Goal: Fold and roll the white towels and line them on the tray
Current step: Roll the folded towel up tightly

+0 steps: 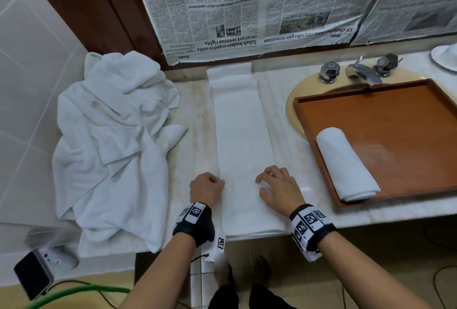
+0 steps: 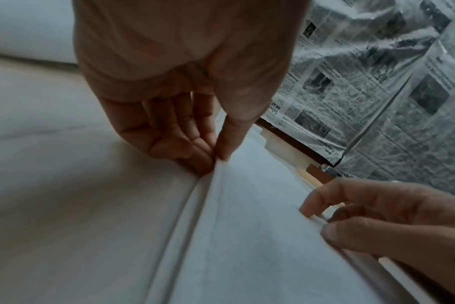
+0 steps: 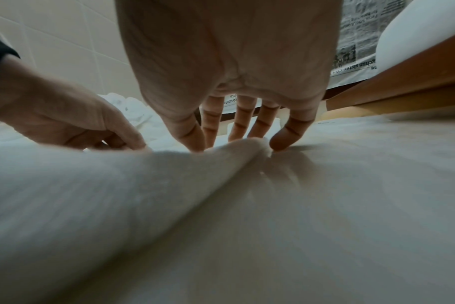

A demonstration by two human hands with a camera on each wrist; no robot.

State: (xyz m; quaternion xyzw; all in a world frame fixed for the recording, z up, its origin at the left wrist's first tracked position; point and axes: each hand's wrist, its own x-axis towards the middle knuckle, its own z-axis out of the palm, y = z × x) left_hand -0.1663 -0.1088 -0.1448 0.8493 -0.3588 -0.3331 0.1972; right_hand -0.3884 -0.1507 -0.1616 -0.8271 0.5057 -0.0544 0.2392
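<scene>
Head view: a long folded white towel strip [image 1: 243, 135] is lying on the pale marble counter [image 1: 195, 116] beside the brown wooden tray [image 1: 395, 120]. Left wrist: the left hand [image 2: 182, 82] is pinching its edge. Right wrist: the right hand [image 3: 234, 61] is gripping the other edge.

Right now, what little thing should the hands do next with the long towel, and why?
Probably curl the near end of the folded towel over and begin rolling it away. It lies flat as a long strip, the left hand and right hand pinch its two side edges close to that end, and one rolled towel already lies on the tray.
</scene>
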